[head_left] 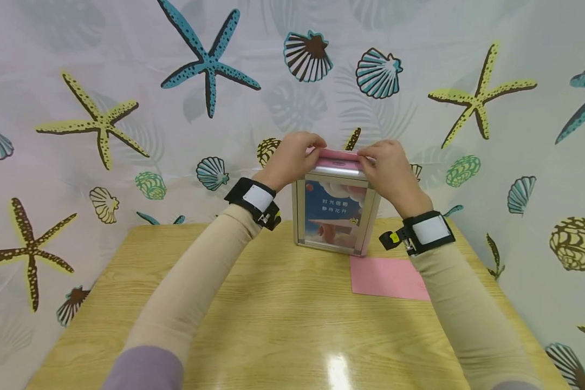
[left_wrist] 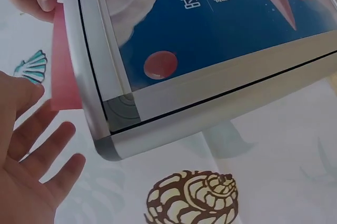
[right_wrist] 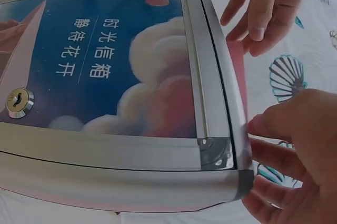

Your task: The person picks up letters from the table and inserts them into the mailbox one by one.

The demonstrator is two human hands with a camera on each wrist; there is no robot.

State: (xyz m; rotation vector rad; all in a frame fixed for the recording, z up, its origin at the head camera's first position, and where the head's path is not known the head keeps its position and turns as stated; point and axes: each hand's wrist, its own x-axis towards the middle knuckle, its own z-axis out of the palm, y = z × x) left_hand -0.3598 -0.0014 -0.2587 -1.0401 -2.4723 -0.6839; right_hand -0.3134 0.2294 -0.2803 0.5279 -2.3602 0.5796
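Both hands are at the top of a silver-framed letter box point(head_left: 332, 214) with a blue picture front and white characters. A pink paper point(head_left: 340, 154) stands up from its top, most of it hidden below the upper edge. My left hand point(head_left: 294, 157) pinches the paper's left end between thumb and fingers. At the other end my right hand point(head_left: 392, 170) pinches it, fingertips right at the box's top corner. In the left wrist view only a short strip of the paper point(left_wrist: 64, 71) shows beyond the frame. A keyhole lock point(right_wrist: 20, 103) appears on the front in the right wrist view.
A second pink paper point(head_left: 387, 277) lies flat on the wooden table point(head_left: 273, 314), just right of the box and partly under my right forearm. Behind hangs a white cloth point(head_left: 283, 108) printed with starfish and shells, close behind the box.
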